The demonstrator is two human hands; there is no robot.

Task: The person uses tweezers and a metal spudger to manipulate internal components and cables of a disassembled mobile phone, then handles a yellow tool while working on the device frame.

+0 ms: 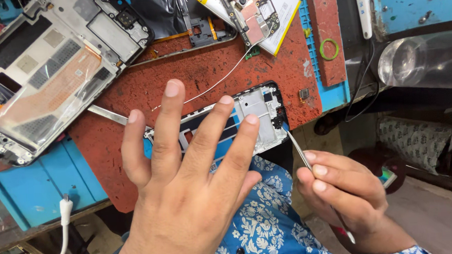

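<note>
My left hand (pixel 187 179) hovers with fingers spread over an opened phone frame (pixel 258 110) lying on a worn red work mat (pixel 208 72); whether it touches the frame I cannot tell. My right hand (pixel 343 190) pinches thin metal tweezers (pixel 298 149), whose tip reaches the frame's lower right corner. A flat metal tool (pixel 106 114) pokes out from under the left hand's fingers. A thin white wire (pixel 219 81) runs across the mat toward the frame.
A larger disassembled device chassis (pixel 45 69) lies at upper left. A phone board on a battery (pixel 254 14) sits at top. A blue mat strip (pixel 328 36) holds a green ring (pixel 329 49). A white cable (pixel 65 220) hangs lower left; clear bottle (pixel 421 60) right.
</note>
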